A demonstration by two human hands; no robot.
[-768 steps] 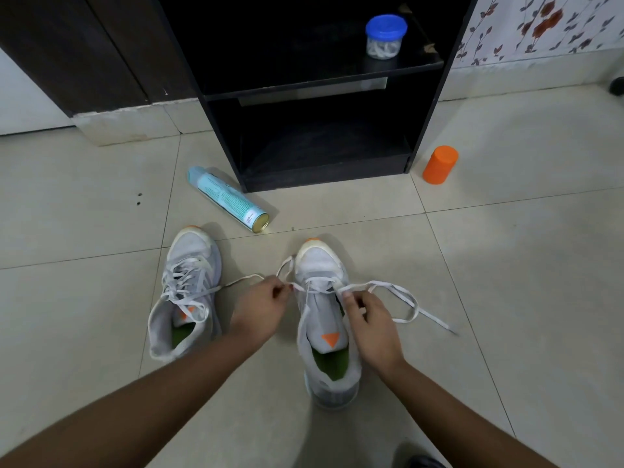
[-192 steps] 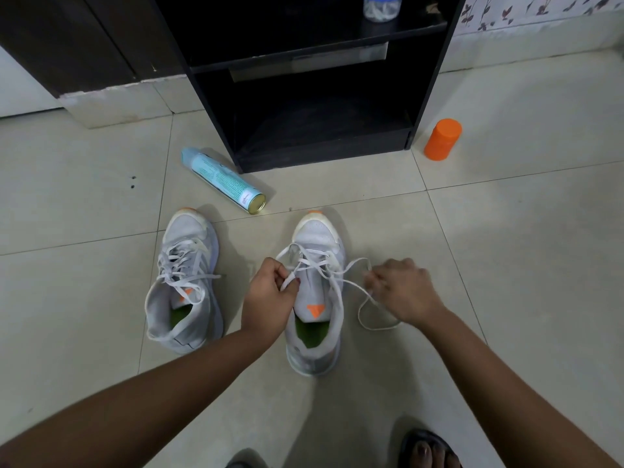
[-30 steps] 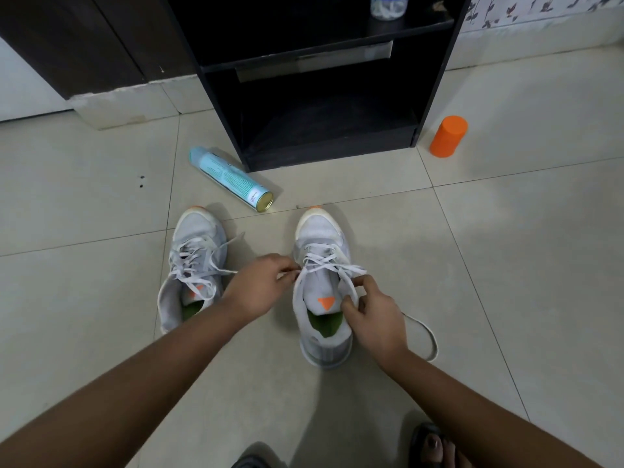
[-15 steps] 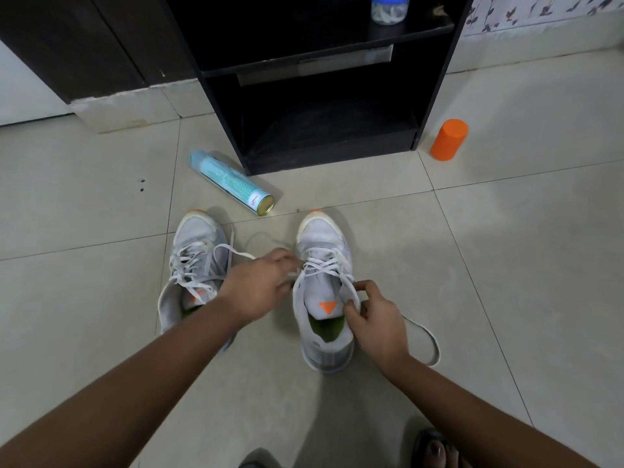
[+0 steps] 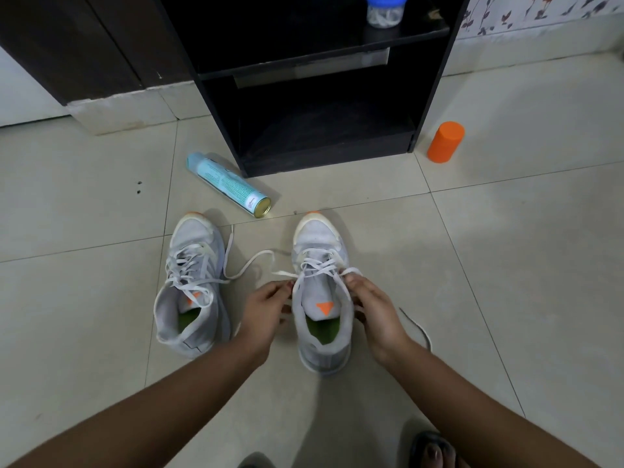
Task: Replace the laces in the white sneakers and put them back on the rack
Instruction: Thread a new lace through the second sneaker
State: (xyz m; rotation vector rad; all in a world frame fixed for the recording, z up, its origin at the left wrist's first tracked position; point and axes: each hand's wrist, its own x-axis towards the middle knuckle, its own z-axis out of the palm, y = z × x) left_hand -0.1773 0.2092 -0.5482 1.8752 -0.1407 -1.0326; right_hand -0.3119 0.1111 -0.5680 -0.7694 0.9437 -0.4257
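Both hands have closed in on the collar of the right white mesh sneaker (image 5: 317, 238), its lace ends lying slack.
Left hand (image 5: 268, 307) fingers (image 5: 282, 292) curl, pinching the flat white lace (image 5: 319, 266) at the shoe's 9 o'clock; right hand (image 5: 376, 307) fingers (image 5: 353, 282) pinch it at 3 o'clock. The sneaker stands on the tiled floor (image 5: 472, 265), with the black wooden rack (image 5: 324, 157) at 12 o'clock.

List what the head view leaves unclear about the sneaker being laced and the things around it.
All in the head view:
- Whether the left hand pinches the white lace by the white mesh sneaker: its curled fingers hide it.
- The clear blue-lidded jar: lid cut off by the top edge, contents too small.
- The light-blue spray can: print too small.
- The black wooden rack: lower shelf too dark.
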